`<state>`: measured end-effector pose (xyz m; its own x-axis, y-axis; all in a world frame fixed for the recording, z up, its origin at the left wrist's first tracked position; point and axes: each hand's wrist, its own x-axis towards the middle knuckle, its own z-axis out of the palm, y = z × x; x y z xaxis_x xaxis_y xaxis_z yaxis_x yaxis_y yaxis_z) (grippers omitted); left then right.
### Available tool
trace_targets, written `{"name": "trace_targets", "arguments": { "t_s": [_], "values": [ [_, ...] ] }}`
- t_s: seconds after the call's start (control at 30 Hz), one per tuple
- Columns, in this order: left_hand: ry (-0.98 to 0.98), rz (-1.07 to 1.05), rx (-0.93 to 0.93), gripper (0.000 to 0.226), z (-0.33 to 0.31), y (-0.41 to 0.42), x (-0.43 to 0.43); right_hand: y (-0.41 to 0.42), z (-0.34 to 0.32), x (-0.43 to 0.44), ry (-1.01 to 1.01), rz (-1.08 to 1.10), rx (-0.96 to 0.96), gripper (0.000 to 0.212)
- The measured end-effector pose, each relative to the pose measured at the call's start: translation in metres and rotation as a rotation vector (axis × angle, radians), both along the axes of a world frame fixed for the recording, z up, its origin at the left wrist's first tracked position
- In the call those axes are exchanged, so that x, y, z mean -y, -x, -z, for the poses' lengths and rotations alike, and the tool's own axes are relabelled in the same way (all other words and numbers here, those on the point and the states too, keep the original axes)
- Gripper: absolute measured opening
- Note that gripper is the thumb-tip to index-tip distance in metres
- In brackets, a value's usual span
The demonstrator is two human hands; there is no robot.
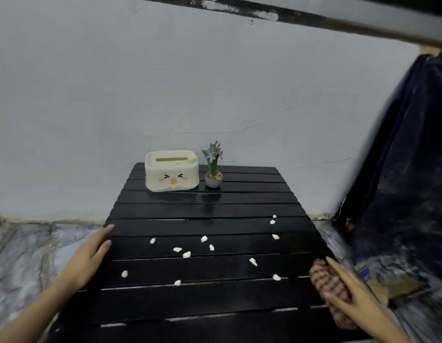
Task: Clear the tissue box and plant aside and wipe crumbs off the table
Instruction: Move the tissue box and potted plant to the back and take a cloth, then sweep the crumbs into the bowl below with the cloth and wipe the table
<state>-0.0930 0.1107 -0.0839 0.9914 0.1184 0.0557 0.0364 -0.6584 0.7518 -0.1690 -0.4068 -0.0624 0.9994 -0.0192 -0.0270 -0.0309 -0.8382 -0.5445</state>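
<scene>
A cream tissue box (pixel 171 170) with a cartoon face stands at the far end of a black slatted table (pixel 210 209). Just right of it is a small potted plant (pixel 213 167) in a grey pot. Several white crumbs (pixel 186 254) lie scattered over the middle and near slats. My left hand (pixel 91 254) rests flat on the table's left edge, fingers apart, holding nothing. My right hand (pixel 351 295) lies over a brown checked cloth (pixel 330 288) at the table's right edge, with the fingers around it.
A pale wall rises directly behind the table. A dark blue fabric (pixel 408 169) hangs at the right. The floor on both sides has a marbled covering, with some litter (pixel 388 283) at the right.
</scene>
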Motion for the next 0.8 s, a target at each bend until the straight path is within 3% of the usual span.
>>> {"name": "trace_targets", "arguments": {
  "t_s": [0.17, 0.33, 0.4, 0.8],
  "values": [
    [0.112, 0.003, 0.059, 0.040, 0.007, 0.050, -0.009, -0.011, 0.018, -0.008, 0.012, 0.119, 0.155, 0.044],
    [0.163, -0.038, 0.081, 0.039, 0.014, 0.067, -0.003, -0.028, 0.027, -0.045, 0.074, 0.441, 0.202, 0.038],
    [0.184, -0.044, 0.088, 0.039, 0.018, 0.066, -0.005, -0.031, 0.028, -0.060, 0.056, 0.469, 0.205, 0.038],
    [0.031, -0.010, 0.081, 0.042, 0.041, 0.058, -0.021, -0.024, 0.040, -0.221, -0.118, 0.003, 0.257, 0.035]
  ]
}}
